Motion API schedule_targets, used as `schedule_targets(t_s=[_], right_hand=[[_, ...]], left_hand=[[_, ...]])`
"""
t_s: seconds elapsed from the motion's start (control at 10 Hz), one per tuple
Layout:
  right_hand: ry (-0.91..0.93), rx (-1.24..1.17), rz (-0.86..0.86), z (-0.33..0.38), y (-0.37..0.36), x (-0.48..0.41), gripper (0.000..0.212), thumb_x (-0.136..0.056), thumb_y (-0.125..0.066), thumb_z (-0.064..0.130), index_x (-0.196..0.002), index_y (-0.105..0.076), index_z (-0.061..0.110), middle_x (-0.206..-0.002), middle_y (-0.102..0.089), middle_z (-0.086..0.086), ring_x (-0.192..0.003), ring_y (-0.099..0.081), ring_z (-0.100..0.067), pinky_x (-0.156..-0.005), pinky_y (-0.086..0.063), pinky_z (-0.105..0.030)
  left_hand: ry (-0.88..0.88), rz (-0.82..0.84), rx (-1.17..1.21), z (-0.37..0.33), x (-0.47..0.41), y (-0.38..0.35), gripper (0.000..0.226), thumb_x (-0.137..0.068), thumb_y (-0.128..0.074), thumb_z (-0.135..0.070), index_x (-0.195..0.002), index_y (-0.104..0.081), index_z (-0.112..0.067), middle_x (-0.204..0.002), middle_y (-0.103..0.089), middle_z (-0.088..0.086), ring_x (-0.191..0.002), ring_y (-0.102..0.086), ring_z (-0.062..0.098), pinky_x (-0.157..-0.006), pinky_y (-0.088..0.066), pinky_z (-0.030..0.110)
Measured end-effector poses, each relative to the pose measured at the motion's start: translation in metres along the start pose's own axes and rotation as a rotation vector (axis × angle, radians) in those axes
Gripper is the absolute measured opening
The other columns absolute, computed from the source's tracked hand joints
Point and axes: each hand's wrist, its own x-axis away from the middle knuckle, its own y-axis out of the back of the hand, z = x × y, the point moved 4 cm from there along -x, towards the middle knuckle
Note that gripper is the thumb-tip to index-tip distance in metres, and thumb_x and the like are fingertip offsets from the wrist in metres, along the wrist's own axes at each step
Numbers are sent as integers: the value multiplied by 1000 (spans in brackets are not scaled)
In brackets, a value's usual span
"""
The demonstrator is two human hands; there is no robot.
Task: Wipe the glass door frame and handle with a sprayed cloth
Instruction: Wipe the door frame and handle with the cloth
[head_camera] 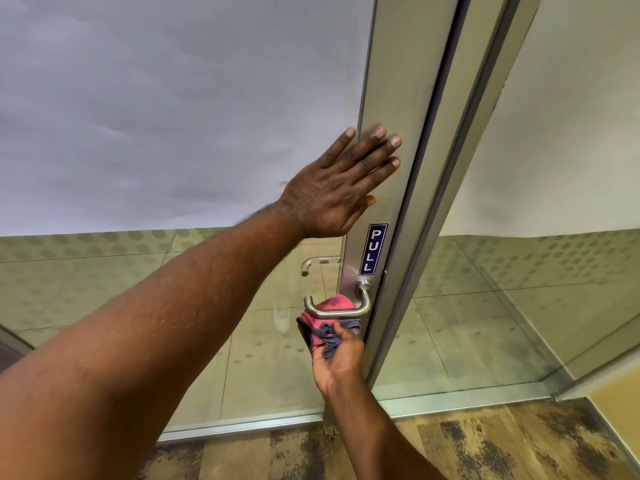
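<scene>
The left hand point(332, 188) lay flat against the brushed-metal door frame point(398, 98), its fingers point(375, 147) spread wide and straight, holding nothing; the fingertips rested on the frame's face, while the heel of the palm overlapped the frosted glass panel point(173, 98) just to the left of the frame.

Below the left thumb, a blue PULL sticker point(372, 249) ran vertically down the frame. Beneath that sat the silver lever handle point(337, 308), which bent out from the frame and ran to the left.

The right hand point(339, 362) was under the handle, its fingers closed on a bunched pink and grey cloth point(322, 327). The cloth rose above the fingertips and pressed up behind and under the handle's bar, touching it. The right thumb point(341, 329) lay on the grey part of the cloth, right beside the frame's edge.

Through the clear lower glass, above and left of the right fingers, a second lever handle point(317, 263) showed on the far side of the door. A mottled brown carpet point(485, 441) lay below the right wrist.
</scene>
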Motion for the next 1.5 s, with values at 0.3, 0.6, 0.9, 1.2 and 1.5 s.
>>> schedule_targets(t_s=[0.3,0.6,0.9,1.2,1.5], right_hand=[[-111,72,142,-17,-14,-3,34,-92,-41,-4,-111,-68,-8,-107,-73,-34,-89,-76,-44,-74,-65,-53],[26,42,23,20,15,-5,33,-95,-44,-4,-121,-64,2,-89,-79,-19,-74,-78,-34,-60,-64,-48],[477,385,-41,68,18,-15,54,-96,-55,-8,-136,-63,26,-132,-67,-9,-111,-67,-30,-75,-62,-37],[1065,1569,11,76,16,7,85,-80,-77,-4,-148,-52,40,-149,-36,10,-138,-37,-19,-97,-59,-37],[1269,2005,175,5,-11,39,85,-67,-90,21,-141,-51,36,-147,-41,4,-127,-39,-20,-94,-57,-37]], left_hand=[[-4,-6,20,2,0,-5,62,-109,-31,-39,-165,-24,-13,-172,-21,15,-159,-16,34,-129,1,47],[-3,-8,20,2,1,-6,63,-109,-30,-41,-165,-22,-14,-173,-19,15,-160,-14,33,-129,4,46],[-7,-2,12,2,1,-5,63,-109,-30,-42,-165,-22,-14,-173,-19,14,-160,-13,33,-129,4,46],[-5,-10,15,3,1,-5,64,-109,-29,-44,-165,-21,-14,-173,-17,14,-160,-11,33,-129,7,46],[-14,-15,20,2,2,-7,64,-109,-30,-44,-165,-21,-14,-173,-17,14,-160,-11,33,-129,4,47]])
